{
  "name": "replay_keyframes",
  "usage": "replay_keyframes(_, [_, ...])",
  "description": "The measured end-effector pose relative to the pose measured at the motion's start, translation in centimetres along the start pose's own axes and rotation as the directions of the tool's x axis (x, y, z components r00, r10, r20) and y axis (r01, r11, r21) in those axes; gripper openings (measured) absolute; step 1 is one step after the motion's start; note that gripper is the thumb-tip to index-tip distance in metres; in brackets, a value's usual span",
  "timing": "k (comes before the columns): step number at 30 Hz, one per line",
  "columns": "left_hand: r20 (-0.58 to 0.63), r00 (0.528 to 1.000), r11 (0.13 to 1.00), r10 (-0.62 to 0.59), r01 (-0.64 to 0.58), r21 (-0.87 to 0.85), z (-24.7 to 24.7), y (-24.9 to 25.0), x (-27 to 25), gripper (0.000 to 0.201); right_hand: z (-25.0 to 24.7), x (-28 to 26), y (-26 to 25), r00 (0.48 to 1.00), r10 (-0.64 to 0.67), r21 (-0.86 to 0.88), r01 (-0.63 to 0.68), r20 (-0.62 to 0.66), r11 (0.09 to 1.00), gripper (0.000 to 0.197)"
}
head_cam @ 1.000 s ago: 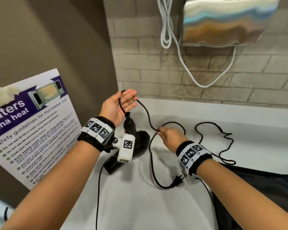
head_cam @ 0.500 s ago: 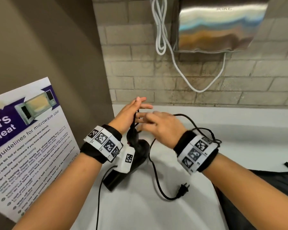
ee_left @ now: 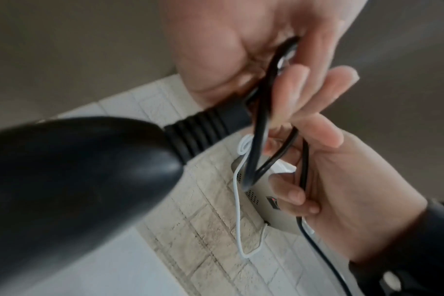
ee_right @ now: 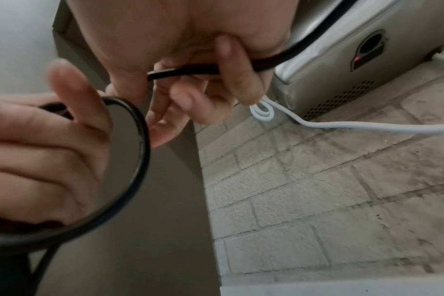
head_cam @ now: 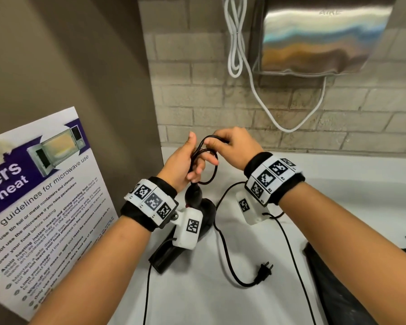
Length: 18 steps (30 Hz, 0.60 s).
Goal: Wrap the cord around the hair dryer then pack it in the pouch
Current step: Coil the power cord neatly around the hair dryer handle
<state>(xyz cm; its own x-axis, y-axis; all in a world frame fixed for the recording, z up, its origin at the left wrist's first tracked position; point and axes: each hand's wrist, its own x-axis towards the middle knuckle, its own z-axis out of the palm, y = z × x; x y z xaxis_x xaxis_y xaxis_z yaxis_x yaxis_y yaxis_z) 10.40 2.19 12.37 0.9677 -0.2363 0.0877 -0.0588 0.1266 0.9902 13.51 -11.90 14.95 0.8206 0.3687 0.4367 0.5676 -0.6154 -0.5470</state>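
Note:
The black hair dryer hangs nozzle-down over the white counter, its handle end up under my left hand. That hand holds loops of the black cord between thumb and fingers. My right hand pinches the cord just beside it, at the top of a loop. In the left wrist view the dryer's handle and ribbed cord collar fill the left. The right wrist view shows the cord under my curled fingers. The plug lies on the counter. A black pouch lies at lower right.
A steel hand dryer hangs on the brick wall, with its white cable looped to its left. A microwave safety poster leans against the brown side wall at left. Thin black wrist-camera wires trail over the counter.
My right hand lifted the cord from the counter up to my left hand and laid a loop there. The slack on the counter shortened and the plug slid closer.

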Motion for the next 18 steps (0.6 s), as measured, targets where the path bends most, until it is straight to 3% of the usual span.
replay_keyframes(2, [-0.014, 1.000, 1.000, -0.021, 0.021, -0.008, -0.1, 0.0, 0.1, 0.082, 0.0, -0.1, -0.2, 1.000, -0.005, -0.044, 0.004, -0.027, 0.999, 0.036])
replay_keyframes(6, [0.101, 0.993, 0.993, -0.055, 0.065, -0.096, 0.1, -0.2, 0.2, 0.071, 0.0, 0.0, -0.9, 0.999, -0.009, -0.020, 0.008, -0.031, 1.000, 0.028])
replay_keyframes(9, [0.047, 0.998, 0.990, -0.033, 0.039, -0.138, -0.1, -0.1, 0.0, 0.048, 0.2, -0.1, -0.8, 0.993, -0.008, 0.064, 0.001, 0.116, 0.998, 0.028])
replay_keyframes(11, [-0.034, 0.999, 0.994, -0.015, 0.012, -0.107, -0.5, -0.1, 0.0, 0.044, 0.3, -0.6, -0.4, 0.985, 0.014, 0.102, -0.032, 0.170, 0.994, 0.034])
replay_keyframes(13, [-0.074, 0.997, 0.996, 0.002, -0.008, -0.086, -0.9, 0.0, 0.0, 0.046, 0.4, -0.9, 0.1, 0.991, 0.037, 0.141, -0.056, 0.132, 0.988, 0.037])
replay_keyframes(18, [0.029, 0.998, 0.998, 0.048, -0.047, -0.031, -0.6, -0.4, -0.5, 0.028, 0.3, -0.4, -0.2, 0.987, 0.131, 0.202, -0.110, -0.094, 0.973, 0.054])
